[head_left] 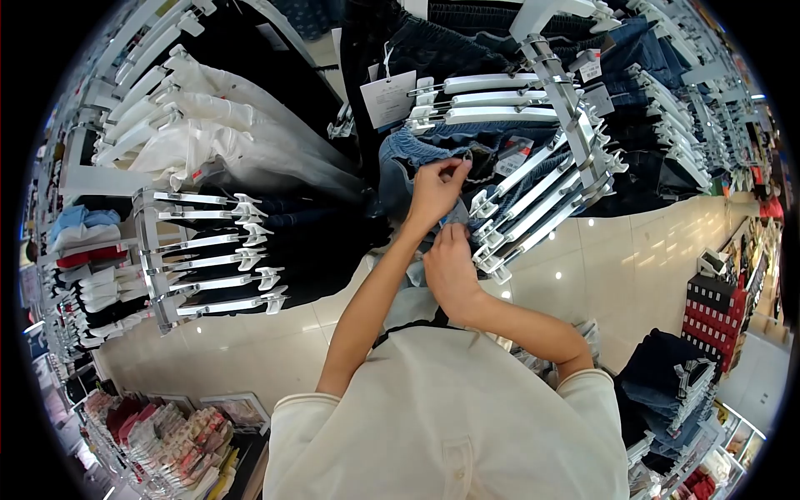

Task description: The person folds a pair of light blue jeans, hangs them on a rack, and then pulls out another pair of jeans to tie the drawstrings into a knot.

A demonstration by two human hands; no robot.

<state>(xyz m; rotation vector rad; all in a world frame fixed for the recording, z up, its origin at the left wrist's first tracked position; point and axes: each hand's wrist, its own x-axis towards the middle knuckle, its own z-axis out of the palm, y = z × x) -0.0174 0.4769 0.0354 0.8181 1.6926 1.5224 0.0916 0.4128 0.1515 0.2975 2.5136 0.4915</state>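
Clothes displays above a pale tiled floor [642, 250].
Dark trousers [325, 250] hang from white clip hangers [204, 242] along the left rack's metal rail [150, 267]; white trousers [225, 125] hang beyond its far end.

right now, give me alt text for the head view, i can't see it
A person's left hand pinches at the waistband of a blue denim garment on a clothes rack, right hand just below. White clip hangers are alongside; white garments hang at picture left.

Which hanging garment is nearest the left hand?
The blue denim garment with gathered waistband: the left hand is at its waist; white garments hang farther left.
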